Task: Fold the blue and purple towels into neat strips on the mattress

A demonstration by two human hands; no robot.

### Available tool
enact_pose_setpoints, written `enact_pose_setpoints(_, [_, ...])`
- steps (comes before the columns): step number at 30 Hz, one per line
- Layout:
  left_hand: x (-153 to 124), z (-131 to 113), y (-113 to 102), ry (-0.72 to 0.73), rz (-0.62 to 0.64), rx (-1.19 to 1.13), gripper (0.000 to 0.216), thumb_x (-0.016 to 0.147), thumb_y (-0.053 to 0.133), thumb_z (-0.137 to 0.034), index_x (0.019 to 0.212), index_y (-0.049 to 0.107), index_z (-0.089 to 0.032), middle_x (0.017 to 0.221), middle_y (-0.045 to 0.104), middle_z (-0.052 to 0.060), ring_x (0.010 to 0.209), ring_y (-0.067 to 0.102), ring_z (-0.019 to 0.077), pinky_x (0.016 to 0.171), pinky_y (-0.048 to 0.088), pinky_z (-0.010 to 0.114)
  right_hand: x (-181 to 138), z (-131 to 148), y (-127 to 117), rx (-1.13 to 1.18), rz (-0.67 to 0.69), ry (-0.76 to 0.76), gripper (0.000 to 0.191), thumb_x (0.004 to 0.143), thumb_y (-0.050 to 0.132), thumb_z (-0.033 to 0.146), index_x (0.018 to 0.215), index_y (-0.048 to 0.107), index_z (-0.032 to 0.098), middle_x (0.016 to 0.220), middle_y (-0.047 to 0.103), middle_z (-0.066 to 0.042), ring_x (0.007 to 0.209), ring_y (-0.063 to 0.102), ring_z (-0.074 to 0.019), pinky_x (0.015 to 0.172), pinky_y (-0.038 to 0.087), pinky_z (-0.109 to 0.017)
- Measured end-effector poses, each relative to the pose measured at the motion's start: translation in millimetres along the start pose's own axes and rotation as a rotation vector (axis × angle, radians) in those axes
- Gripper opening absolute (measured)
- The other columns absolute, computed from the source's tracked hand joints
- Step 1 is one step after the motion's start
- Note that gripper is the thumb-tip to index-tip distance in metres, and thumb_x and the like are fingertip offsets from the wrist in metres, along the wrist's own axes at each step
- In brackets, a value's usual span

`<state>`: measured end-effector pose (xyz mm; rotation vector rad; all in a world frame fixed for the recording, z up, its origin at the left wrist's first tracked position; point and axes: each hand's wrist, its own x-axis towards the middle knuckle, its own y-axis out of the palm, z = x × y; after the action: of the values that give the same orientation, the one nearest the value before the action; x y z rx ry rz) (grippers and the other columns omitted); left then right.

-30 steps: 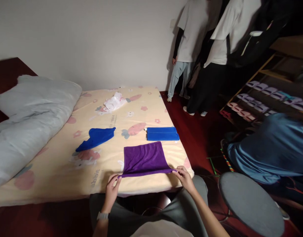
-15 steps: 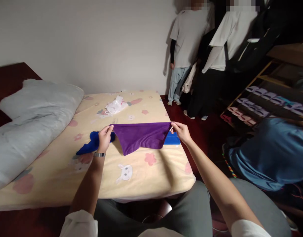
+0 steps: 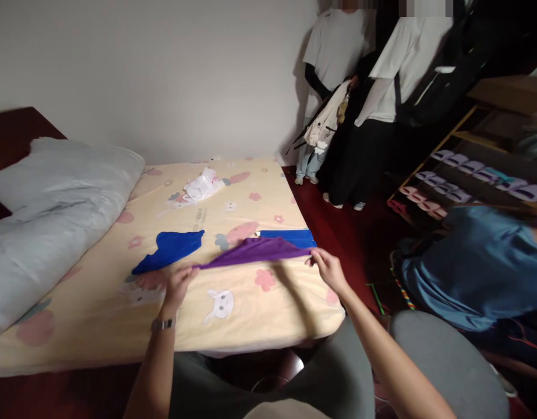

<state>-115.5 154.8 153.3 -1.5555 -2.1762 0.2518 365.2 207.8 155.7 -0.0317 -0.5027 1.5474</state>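
Note:
A purple cloth [image 3: 255, 251] is stretched between my two hands, low over the bed, its middle bunched up on the far side. My left hand [image 3: 179, 284] pinches its left corner, with a watch on that wrist. At the opposite end my right hand [image 3: 328, 269] is closed on the right corner. Beyond my left hand a crumpled blue cloth [image 3: 175, 250] lies on the sheet. A flat, neatly edged blue piece [image 3: 290, 235] lies behind the purple cloth, which partly covers it.
The bed [image 3: 233, 323] has a yellow patterned sheet. A white plastic bag [image 3: 202, 186] lies farther back, a grey quilt [image 3: 71, 203] at left. Two people [image 3: 334, 52] stand by the wall; a person in blue [image 3: 465, 273] is low at right, near a slipper rack [image 3: 460, 139].
Both hands have come down and nearer to me with the purple cloth, which now stretches almost flat instead of hanging. More blue shows behind it. A standing person has lifted a pale bag.

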Motion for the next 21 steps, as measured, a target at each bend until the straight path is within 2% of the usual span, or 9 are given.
enact_pose_setpoints(2, [-58.8, 37.4, 7.8, -0.114, 0.176, 0.036, 0.036, 0.081, 0.068, -0.054, 0.084, 0.078, -0.019, 0.106, 0.076, 0.009, 0.105, 0.068, 0.0264, 0.096, 0.053, 0.037, -56.3, -37.9, 7.5, -0.052, 0.121, 0.08, 0.05, 0.096, 0.046, 0.062, 0.091, 0.072, 0.019, 0.079, 0.073, -0.007, 0.073, 0.068, -0.0216, 0.073, 0.056, -0.032])
enact_pose_setpoints(5, [-137.2, 85.5, 22.8, -0.274, 0.405, 0.035, 0.048, 0.077, 0.066, -0.065, 0.087, 0.081, -0.021, 0.102, 0.079, 0.01, 0.104, 0.07, 0.0301, 0.098, 0.055, 0.044, -132.1, -89.4, 19.8, -0.075, 0.236, 0.248, 0.06, 0.093, 0.043, 0.069, 0.099, 0.075, 0.019, 0.088, 0.076, -0.009, 0.085, 0.071, -0.0273, 0.082, 0.058, -0.039])
enact_pose_setpoints(8, [-184.4, 109.9, 29.0, -0.328, 0.492, 0.054, 0.047, 0.077, 0.066, -0.065, 0.094, 0.081, -0.024, 0.109, 0.078, 0.008, 0.11, 0.069, 0.0308, 0.108, 0.049, 0.049, -178.4, -116.1, 23.0, -0.076, 0.321, 0.312, 0.06, 0.093, 0.044, 0.068, 0.107, 0.076, 0.02, 0.112, 0.075, -0.013, 0.111, 0.067, -0.032, 0.104, 0.049, -0.047])
enact_pose_setpoints(10, [-196.0, 112.8, 26.9, -0.324, 0.484, 0.069, 0.044, 0.078, 0.067, -0.063, 0.096, 0.081, -0.025, 0.112, 0.077, 0.007, 0.114, 0.068, 0.031, 0.112, 0.045, 0.052, -191.6, -120.2, 19.2, -0.084, 0.366, 0.311, 0.055, 0.095, 0.044, 0.065, 0.108, 0.076, 0.022, 0.12, 0.072, -0.013, 0.117, 0.064, -0.0325, 0.108, 0.045, -0.05])
enact_pose_setpoints(13, [-195.1, 109.1, 21.9, -0.317, 0.478, 0.06, 0.04, 0.079, 0.068, -0.06, 0.095, 0.081, -0.026, 0.114, 0.076, 0.007, 0.118, 0.066, 0.0315, 0.114, 0.042, 0.053, -195.6, -117.4, 12.4, -0.083, 0.4, 0.295, 0.049, 0.095, 0.047, 0.062, 0.107, 0.077, 0.024, 0.12, 0.072, -0.013, 0.114, 0.064, -0.0322, 0.106, 0.045, -0.05])
enact_pose_setpoints(16, [-189.9, 109.1, 25.7, -0.346, 0.412, -0.002, 0.043, 0.079, 0.068, -0.06, 0.097, 0.079, -0.023, 0.117, 0.075, 0.008, 0.122, 0.064, 0.0315, 0.115, 0.042, 0.051, -193.7, -116.1, 13.9, -0.015, 0.349, 0.322, 0.05, 0.094, 0.049, 0.064, 0.105, 0.076, 0.023, 0.118, 0.073, -0.012, 0.115, 0.063, -0.0313, 0.107, 0.045, -0.048])
enact_pose_setpoints(18, [-188.5, 113.1, 35.7, -0.415, 0.297, -0.038, 0.051, 0.078, 0.065, -0.065, 0.102, 0.076, -0.021, 0.116, 0.075, 0.01, 0.119, 0.064, 0.0323, 0.111, 0.046, 0.049, -191.2, -118.1, 20.8, 0.041, 0.282, 0.363, 0.053, 0.092, 0.048, 0.068, 0.103, 0.073, 0.022, 0.11, 0.074, -0.011, 0.111, 0.065, -0.0299, 0.103, 0.048, -0.045])
enact_pose_setpoints(21, [-188.0, 120.7, 57.3, -0.473, 0.149, -0.022, 0.061, 0.077, 0.059, -0.072, 0.107, 0.071, -0.019, 0.114, 0.074, 0.011, 0.117, 0.065, 0.0323, 0.104, 0.051, 0.047, -184.3, -124.0, 35.3, 0.075, 0.207, 0.434, 0.058, 0.091, 0.041, 0.073, 0.09, 0.067, 0.022, 0.082, 0.071, -0.006, 0.083, 0.067, -0.0245, 0.081, 0.055, -0.037])
